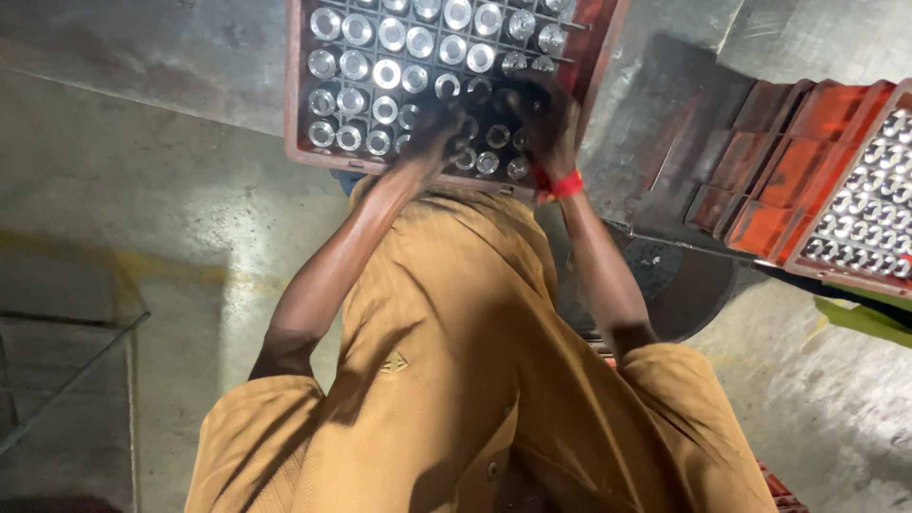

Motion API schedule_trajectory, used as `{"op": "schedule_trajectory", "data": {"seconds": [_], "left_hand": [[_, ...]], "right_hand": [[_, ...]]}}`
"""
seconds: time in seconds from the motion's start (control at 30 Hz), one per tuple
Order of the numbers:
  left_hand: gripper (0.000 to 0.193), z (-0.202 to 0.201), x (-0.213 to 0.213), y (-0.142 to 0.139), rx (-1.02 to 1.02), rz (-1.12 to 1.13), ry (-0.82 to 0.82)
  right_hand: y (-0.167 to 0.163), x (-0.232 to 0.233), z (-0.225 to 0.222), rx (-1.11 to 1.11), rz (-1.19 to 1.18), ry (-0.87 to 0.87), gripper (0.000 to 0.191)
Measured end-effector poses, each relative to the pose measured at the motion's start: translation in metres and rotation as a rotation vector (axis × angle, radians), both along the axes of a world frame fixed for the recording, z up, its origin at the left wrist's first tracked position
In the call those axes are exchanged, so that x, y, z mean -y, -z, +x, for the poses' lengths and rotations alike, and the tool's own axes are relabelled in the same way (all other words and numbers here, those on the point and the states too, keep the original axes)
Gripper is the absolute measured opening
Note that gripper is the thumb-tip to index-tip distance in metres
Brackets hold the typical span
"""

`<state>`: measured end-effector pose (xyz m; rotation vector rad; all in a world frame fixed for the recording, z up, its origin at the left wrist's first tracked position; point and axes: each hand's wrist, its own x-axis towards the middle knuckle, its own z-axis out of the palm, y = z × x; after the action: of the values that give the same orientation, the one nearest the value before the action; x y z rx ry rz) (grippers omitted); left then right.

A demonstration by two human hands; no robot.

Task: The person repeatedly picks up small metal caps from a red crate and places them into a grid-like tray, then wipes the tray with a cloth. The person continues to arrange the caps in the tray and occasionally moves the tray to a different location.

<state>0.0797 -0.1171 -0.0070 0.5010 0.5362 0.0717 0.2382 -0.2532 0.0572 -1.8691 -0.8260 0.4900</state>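
Both hands down among shiny metal cylinders in a red plastic crate.

Left hand [432, 133] sits low in the near rows of the red plastic compartment crate [302, 114], fingers curled among the polished round metal cylinders [386, 74]; blurred and dark, so whether it grips one I cannot tell. Right hand [543, 119], red band [566, 183] at the wrist, rests over the right-hand near cells, fingers bent down; its hold likewise cannot be made out. Cylinders stand upright, one to a cell. Judged step: handling pieces in the near rows of the grid. Any next move there calls for a straight vertical lift or drop, clear of the dividers. Mustard-brown shirt [446, 380] fills the foreground. Further right, well apart, stacked orange crates [807, 161], one carrying more shiny parts [869, 214]. Grey concrete floor [142, 190] around.
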Motion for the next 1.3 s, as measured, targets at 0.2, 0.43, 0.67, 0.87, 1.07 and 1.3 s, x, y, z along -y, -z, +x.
{"op": "schedule_trajectory", "data": {"seconds": [0.2,0.43,0.67,0.87,1.07,1.3], "left_hand": [[0.034,0.006,0.001,-0.018,-0.077,0.435,0.238],[0.025,0.006,-0.006,-0.009,-0.268,0.378,0.108],[0.016,0.003,-0.015,-0.011,-0.193,0.177,-0.050],[0.020,0.016,-0.015,-0.018,-0.249,0.186,-0.034],[0.034,0.024,-0.010,-0.004,-0.009,0.214,0.084],[0.078,0.013,-0.028,-0.008,0.172,-0.084,-0.108]], "right_hand": [[0.001,0.005,-0.020,-0.599,0.053,-0.237,0.038],[0.008,-0.009,0.018,0.379,-0.020,0.024,0.016],[0.025,-0.033,0.050,0.457,-0.066,-0.073,0.017],[0.016,-0.026,0.042,0.181,0.186,-0.037,0.017],[0.008,-0.013,-0.002,-0.610,0.020,-0.213,0.036],[0.011,-0.033,0.053,0.169,0.048,0.068,0.016]]}}
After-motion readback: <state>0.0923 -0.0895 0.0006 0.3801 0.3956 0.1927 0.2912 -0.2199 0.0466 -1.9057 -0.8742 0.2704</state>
